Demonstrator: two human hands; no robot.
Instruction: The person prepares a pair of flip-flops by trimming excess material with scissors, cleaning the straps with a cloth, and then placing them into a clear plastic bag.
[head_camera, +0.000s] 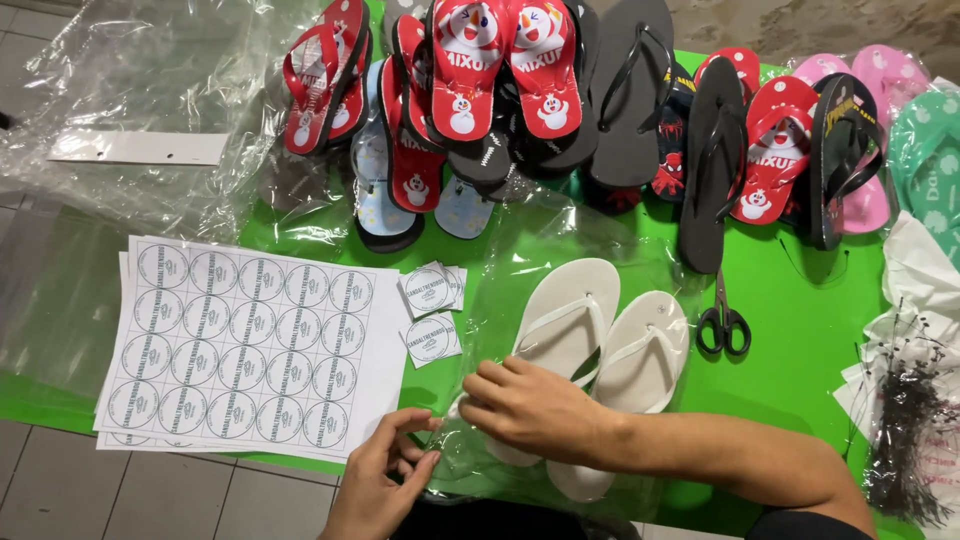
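Right hand (530, 410) presses flat, open-fingered, on bagged white flip-flops (600, 350), long axis running away up-right; left hand (385, 470) pinches clear plastic bag (450, 470) mouth just beside.

scissors (723, 325), sticker sheet (240, 350), red sandals (505, 65)

Bright, even overhead light — sharp focus, glare on plastic (130, 90).

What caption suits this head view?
Right hand presses white flip-flops inside a clear bag; left hand pinches its edge beside a sticker sheet.
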